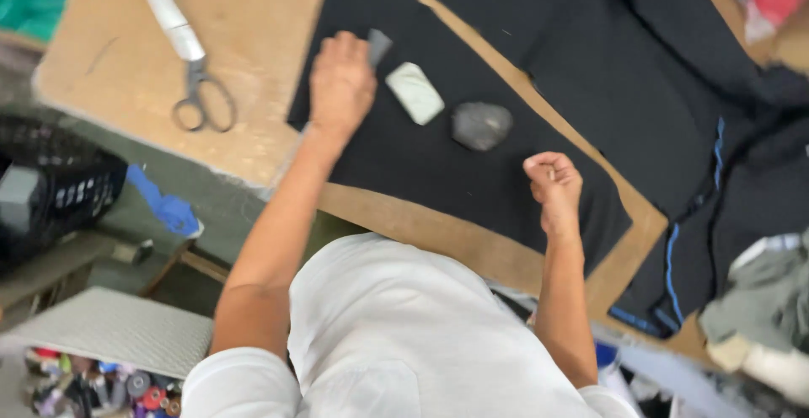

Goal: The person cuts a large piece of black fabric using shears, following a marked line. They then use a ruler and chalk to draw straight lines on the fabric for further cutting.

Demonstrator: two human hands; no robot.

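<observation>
Black fabric (pixel 438 157) lies flat over a brown cardboard pattern (pixel 404 220) on a wooden table. My left hand (pixel 340 85) rests on the cloth's far left part, fingers curled around a small dark grey piece (pixel 378 45) that sticks out beyond them. Right beside it lie a white oblong block (pixel 415 93) and a rough grey stone (pixel 481 125). My right hand (pixel 552 184) hovers over the near edge of the cloth, closed into a loose fist; whether it pinches something small I cannot see.
Scissors with a white-wrapped blade (pixel 187 56) lie on the bare tabletop (pixel 253 39) at the left. More black cloth with blue stitching (pixel 674 249) is piled at right. A black basket (pixel 50 182) and thread spools (pixel 126 384) sit below the table's left edge.
</observation>
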